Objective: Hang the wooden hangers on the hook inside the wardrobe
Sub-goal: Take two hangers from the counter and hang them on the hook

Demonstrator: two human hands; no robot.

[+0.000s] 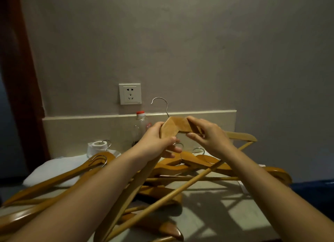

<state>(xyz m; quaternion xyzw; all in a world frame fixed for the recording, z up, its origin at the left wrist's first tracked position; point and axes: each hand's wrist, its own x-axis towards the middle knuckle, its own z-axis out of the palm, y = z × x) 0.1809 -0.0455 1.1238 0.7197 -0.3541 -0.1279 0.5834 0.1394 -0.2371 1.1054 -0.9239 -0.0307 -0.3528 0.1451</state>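
A wooden hanger (176, 126) is held up above the bench (207, 214), its metal hook (167, 106) pointing up in front of the wall. The left grip (157, 142) curls its fingers round the left shoulder near the peak. The right grip (207, 136) pinches the right shoulder between thumb and fingers. Below, a pile of hangers (191, 162) lies crisscrossed on the bench. Behind stand a red-capped bottle (141, 126) and what looks like a paper roll (96, 147), under a wall socket (130, 93).

Below the socket (130, 93), the left hand (155, 140) covers the bottle's (141, 122) lower half and part of the held hanger (176, 125); piled hangers (195, 161) run off the bottom edge.
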